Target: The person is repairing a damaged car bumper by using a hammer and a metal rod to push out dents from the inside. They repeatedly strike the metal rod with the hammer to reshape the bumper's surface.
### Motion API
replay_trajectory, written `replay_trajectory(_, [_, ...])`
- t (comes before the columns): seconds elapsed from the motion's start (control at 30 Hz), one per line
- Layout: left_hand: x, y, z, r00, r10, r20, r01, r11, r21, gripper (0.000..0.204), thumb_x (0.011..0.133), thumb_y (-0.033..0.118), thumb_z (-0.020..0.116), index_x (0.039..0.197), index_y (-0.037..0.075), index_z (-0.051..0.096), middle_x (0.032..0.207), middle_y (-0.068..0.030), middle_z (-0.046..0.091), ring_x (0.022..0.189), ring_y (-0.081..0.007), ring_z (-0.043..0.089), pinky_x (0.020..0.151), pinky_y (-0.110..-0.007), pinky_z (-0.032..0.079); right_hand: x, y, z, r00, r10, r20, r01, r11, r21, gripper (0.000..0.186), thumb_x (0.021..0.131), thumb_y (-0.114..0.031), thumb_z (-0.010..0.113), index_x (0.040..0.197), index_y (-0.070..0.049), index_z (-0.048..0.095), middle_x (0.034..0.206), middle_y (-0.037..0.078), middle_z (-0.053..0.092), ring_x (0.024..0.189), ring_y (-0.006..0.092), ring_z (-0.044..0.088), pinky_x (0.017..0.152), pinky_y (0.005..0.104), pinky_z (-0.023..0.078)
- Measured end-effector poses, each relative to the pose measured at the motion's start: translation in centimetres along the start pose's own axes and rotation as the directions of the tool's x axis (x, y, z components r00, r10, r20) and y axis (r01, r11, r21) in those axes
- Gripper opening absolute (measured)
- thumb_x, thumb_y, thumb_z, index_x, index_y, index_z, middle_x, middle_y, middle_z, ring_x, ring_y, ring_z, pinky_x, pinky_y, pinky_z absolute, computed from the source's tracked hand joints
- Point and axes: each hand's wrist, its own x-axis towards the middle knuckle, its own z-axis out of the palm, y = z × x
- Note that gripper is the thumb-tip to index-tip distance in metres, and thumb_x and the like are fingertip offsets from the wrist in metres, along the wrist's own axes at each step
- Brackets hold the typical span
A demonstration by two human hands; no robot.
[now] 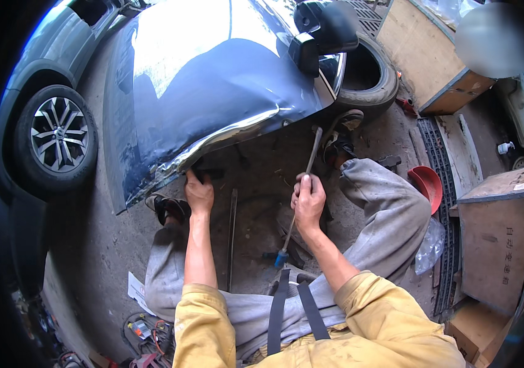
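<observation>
A dented dark blue car door [213,92] lies before me with its black mirror [320,37] at the far right. Its near edge [237,132] is crumpled, with bare shiny metal along it. My left hand [199,195] is closed right at the left part of this edge. A dark object [213,173] shows beside its fingers, partly hidden under the door, and I cannot make out its kind. My right hand [308,202] is wrapped round a long metal bar [314,150], held slanted between my knees. A blue piece [281,259] shows at the bar's near end.
A loose tyre [369,80] stands by the door's right side. A parked car's wheel [59,135] is at the left. Wooden crates [498,239], a red bowl [426,187] and a black slotted strip [443,214] lie at the right. A thin metal strip [232,239] lies between my legs.
</observation>
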Motion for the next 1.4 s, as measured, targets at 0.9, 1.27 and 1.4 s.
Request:
replay_trajectory(0.9, [-0.3,1.6,-0.6,0.987,-0.153,0.051,0.156,0.986,-0.060,0.061,0.085,0.020,0.058,0.142,0.009,0.038,0.085,-0.0338,0.064,0.087,-0.0519,0.062,0.075,-0.058,0.049,8.7,-13.3,-1.9,0.761,-0.101,0.641,0.649,0.093,-0.755,0.022,0.094,-0.021,0.057,0.088,-0.001,0.064,0.083,0.027,0.065,0.083,0.0472,0.063,0.074,0.0534,0.051])
replay_trajectory(1.27, [-0.3,0.5,-1.0,0.985,-0.148,0.091,0.140,0.986,0.085,0.064,0.085,0.019,0.057,0.146,0.014,0.035,0.092,-0.0317,0.065,0.088,-0.0486,0.064,0.077,-0.056,0.051,6.1,-11.9,-5.1,0.754,0.322,0.573,0.544,0.183,-0.819,0.024,0.089,-0.021,0.062,0.092,0.002,0.070,0.084,0.027,0.066,0.086,0.0427,0.065,0.077,0.0468,0.051])
replay_trajectory(1.4, [-0.6,1.0,-2.7,0.983,-0.122,0.140,0.107,0.988,0.109,0.066,0.085,0.017,0.057,0.148,0.017,0.034,0.088,-0.0301,0.066,0.086,-0.0489,0.064,0.078,-0.056,0.052,3.6,-7.9,-9.6,0.645,0.557,0.523,0.585,0.081,-0.807,0.024,0.088,-0.022,0.063,0.093,0.001,0.071,0.086,0.026,0.067,0.089,0.0419,0.065,0.079,0.0471,0.051])
